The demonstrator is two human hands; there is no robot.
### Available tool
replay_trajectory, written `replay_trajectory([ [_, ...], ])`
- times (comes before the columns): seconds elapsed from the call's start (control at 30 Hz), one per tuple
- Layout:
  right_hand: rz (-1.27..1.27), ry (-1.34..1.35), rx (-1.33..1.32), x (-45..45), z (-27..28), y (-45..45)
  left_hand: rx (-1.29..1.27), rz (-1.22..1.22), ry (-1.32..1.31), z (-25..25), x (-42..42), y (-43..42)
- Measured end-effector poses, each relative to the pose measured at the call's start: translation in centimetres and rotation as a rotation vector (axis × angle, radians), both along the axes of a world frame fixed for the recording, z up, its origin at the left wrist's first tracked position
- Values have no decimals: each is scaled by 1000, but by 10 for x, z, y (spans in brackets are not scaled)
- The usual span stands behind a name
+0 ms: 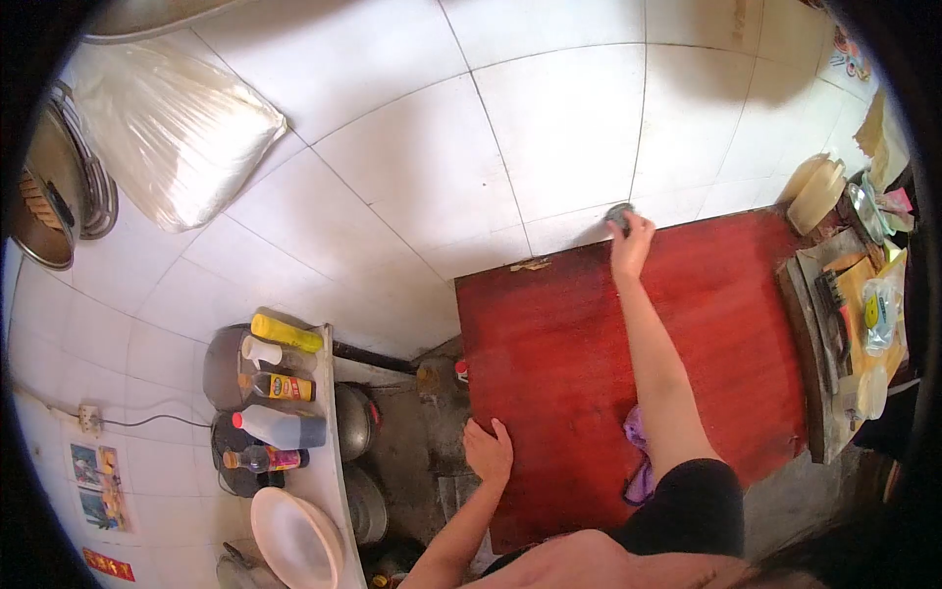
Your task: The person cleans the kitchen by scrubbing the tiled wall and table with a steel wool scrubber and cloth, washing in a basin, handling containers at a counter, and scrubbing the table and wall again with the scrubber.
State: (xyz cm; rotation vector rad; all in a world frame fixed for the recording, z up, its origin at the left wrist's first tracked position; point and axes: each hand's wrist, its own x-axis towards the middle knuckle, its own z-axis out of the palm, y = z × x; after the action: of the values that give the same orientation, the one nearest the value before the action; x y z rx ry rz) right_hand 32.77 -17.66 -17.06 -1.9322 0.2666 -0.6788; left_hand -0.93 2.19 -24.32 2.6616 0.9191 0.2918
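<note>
My right hand (633, 247) reaches to the far edge of the red table (559, 363). Its fingers are closed on a dark grey scouring pad (618, 216), pressed to the white tiled wall (569, 128) just above the tabletop. The pad looks like steel wool. My left hand (488, 452) rests at the table's left edge, thumb apart from the fingers, with nothing seen in it. A purple cloth (640, 456) lies on the table beside my right forearm, which partly covers it.
Several bottles, including a yellow one (287, 332), and a pale basin (294, 540) stand on a shelf at left. Pots (353, 422) sit below. A white plastic bag (182, 133) hangs on the wall. At right, a wooden board (819, 363) carries clutter.
</note>
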Motion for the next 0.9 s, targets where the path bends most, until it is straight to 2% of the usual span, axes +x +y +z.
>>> replay_trajectory([
  [0.07, -105, 1, 59, 4, -11, 16, -17, 14, 27, 4, -2, -3],
  [0.13, 2, 66, 126, -17, 11, 70, -35, 18, 33, 2, -3, -5],
  [0.2, 282, 50, -96, -23, -4, 111, -24, 14, 37, 3, 0, -1],
  [0.3, 396, 39, -46, -20, -3, 90, -7, 13, 48, 2, -4, -1],
  [0.37, 145, -93, -173, 6, -19, 30, 4, 18, 38, -5, -3, 0],
  [0.4, 14, -21, -99, 20, -27, -5, -11, 27, 59, -3, 0, -1],
  [0.43, -144, -8, 37, 13, 2, -18, -26, 36, 85, 4, 1, -1],
  [0.47, -170, -43, 96, 18, 0, -22, -45, 42, 114, 7, 0, -4],
  [0.53, -191, -53, -78, 11, -3, 13, -60, 52, 106, 4, -5, -5],
  [0.57, -54, 27, 56, -1, 6, 42, -60, 56, 88, 2, -1, -4],
  [0.63, 270, 114, -76, -20, -13, 96, -33, 46, 106, 0, 0, -2],
  [0.67, 353, 55, 43, -26, -18, 108, -22, 41, 120, 0, -3, -3],
  [0.73, 324, 17, 36, -20, -18, 92, -32, 35, 114, 0, 0, 0],
  [0.83, -9, -44, 132, 9, -10, 14, -38, 40, 103, 4, 1, -2],
  [0.9, -186, -34, 184, 21, -14, -1, -57, 51, 118, 9, -4, -5],
])
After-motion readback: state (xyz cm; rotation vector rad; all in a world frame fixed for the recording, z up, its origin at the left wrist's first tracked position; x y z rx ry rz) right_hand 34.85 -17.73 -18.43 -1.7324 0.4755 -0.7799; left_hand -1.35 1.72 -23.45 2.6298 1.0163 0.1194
